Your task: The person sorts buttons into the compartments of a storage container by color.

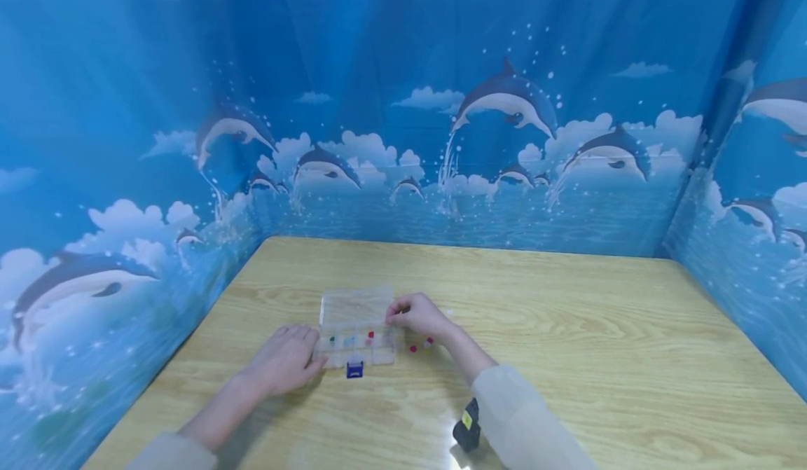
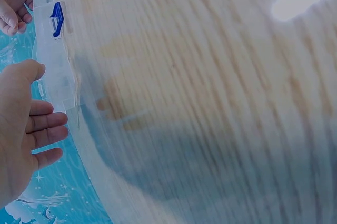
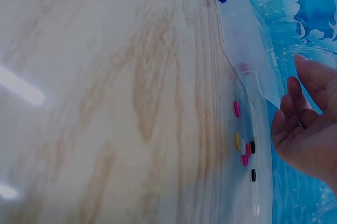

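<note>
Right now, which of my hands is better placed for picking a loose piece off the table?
Probably your right hand: it's at the open plastic box, on the side nearest the loose pieces; your left hand is at the opposite end.

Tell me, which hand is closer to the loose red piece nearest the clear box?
Right. The right hand is just beyond the red piece; the left hand is farther away, across the clear box at its left side.

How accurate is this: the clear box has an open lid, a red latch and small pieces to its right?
Nearly: the latch is blue, not red, as the left wrist view shows. The clear box does have an open lid and small pieces to its right.
</note>
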`<state>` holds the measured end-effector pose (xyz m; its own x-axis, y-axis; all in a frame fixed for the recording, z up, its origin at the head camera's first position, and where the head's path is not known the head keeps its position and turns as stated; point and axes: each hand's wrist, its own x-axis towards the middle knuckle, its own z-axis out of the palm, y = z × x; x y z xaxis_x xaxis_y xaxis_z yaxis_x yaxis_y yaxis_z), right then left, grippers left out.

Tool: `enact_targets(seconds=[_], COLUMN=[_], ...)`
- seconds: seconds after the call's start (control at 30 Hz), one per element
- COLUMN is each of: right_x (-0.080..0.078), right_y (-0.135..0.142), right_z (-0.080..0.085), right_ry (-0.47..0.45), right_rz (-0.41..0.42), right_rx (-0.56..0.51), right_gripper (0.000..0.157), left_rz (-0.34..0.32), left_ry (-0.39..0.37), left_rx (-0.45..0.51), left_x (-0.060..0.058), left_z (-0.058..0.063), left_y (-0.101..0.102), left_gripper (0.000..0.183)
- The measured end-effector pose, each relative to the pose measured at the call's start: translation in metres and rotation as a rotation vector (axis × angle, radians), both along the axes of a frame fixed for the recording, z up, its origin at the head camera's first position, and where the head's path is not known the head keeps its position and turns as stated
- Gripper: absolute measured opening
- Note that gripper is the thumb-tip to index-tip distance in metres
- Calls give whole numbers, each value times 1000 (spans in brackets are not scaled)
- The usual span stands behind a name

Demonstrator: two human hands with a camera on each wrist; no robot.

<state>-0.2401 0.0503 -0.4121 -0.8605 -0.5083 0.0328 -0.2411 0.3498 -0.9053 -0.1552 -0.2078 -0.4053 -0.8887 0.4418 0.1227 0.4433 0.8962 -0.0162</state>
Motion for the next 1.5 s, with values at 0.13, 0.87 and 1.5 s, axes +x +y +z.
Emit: enact_targets(seconds=[0.13,0.87,1.5], right_x=[-2,-8,-12], right_y=[3,34,53], right_z=[-2,-6,-16], right_ry=[-11,1,-11], right_rz=[0,-95,-179], right_rx=[-7,73,143], right_gripper=[7,11,9], left_rz=[-1,-5,1], left_ry=[4,19,5], left_rx=[-2,-14,-10], left_x=[0,0,-1], left_z=[1,-1,-2], left_y=[0,0,-1], left_gripper=[32,31,32])
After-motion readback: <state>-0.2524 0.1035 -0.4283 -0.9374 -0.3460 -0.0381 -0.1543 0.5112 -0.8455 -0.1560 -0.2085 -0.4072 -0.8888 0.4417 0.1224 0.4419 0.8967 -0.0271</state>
